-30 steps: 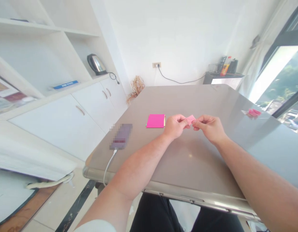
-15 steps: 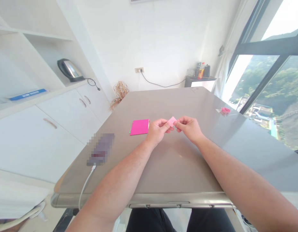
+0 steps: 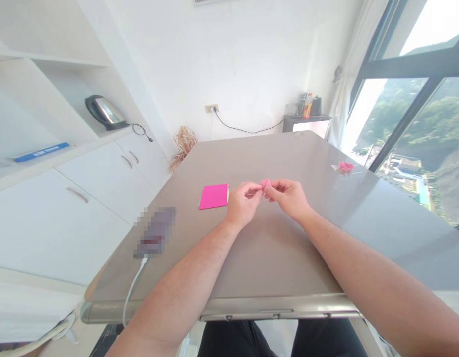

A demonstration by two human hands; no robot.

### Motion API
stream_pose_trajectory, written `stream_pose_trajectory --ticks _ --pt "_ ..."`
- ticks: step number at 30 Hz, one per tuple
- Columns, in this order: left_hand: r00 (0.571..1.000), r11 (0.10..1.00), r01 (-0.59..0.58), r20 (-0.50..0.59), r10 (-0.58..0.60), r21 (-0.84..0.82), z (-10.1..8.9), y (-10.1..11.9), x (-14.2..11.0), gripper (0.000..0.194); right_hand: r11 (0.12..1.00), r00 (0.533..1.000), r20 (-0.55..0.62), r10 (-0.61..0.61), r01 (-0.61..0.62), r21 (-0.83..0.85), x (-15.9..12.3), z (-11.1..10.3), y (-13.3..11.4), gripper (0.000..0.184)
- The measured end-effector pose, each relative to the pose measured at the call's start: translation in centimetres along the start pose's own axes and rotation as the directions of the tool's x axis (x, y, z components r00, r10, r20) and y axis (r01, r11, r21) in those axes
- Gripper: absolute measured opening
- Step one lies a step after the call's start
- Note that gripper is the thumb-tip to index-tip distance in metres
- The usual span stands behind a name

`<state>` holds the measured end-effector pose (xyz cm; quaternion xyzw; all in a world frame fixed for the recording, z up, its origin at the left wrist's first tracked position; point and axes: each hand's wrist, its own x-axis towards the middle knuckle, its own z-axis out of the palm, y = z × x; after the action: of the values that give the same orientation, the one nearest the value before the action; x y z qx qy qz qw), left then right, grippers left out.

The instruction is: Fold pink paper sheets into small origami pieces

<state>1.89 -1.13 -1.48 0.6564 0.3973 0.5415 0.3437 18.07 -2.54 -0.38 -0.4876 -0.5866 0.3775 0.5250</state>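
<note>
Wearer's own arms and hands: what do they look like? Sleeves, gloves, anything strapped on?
Left hand and right hand are ungloved. Left forearm and right forearm are bare; no sleeve, watch, bracelet or cable shows on either. Some fingers are hidden, so can't rule out rings.

Grey-brown counter (image 3: 274, 258), smooth, glossy. On it: squarish pink-topped paper stack (image 3: 214, 196); at left, flat dark object (image 3: 157, 230), pixelated, white cable (image 3: 131, 285) running over near edge; far right, small pink item (image 3: 346, 166), shape unclear.
</note>
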Motion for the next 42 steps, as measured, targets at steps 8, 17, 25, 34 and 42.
stream_pose_trajectory --ticks 8,17,25,34,42 --pt "0.975 0.961 0.215 0.097 -0.200 -0.177 -0.1 0.6 0.3 0.021 0.997 0.999 0.032 -0.008 0.010 -0.073 -0.1 0.0 0.0 0.023" --pt "0.936 0.929 0.321 0.210 -0.281 -0.187 -0.2 0.7 0.4 0.019 0.997 1.000 0.004 -0.006 0.006 -0.080 -0.1 -0.1 -0.3 0.017" --pt "0.922 0.897 0.376 0.186 -0.338 -0.233 0.1 1.2 0.5 0.011 0.987 0.993 -0.023 -0.115 0.112 -0.116 -0.2 0.1 0.0 0.009" --pt "0.916 0.877 0.393 0.203 -0.346 -0.279 0.0 1.5 0.5 0.008 0.958 0.968 -0.001 -0.250 0.247 -0.148 0.2 -0.3 0.8 0.008" --pt "0.911 0.860 0.410 0.191 -0.366 -0.305 -0.2 1.6 0.6 0.006 0.884 0.898 0.112 -0.427 0.440 -0.161 0.3 -0.7 0.8 0.012"
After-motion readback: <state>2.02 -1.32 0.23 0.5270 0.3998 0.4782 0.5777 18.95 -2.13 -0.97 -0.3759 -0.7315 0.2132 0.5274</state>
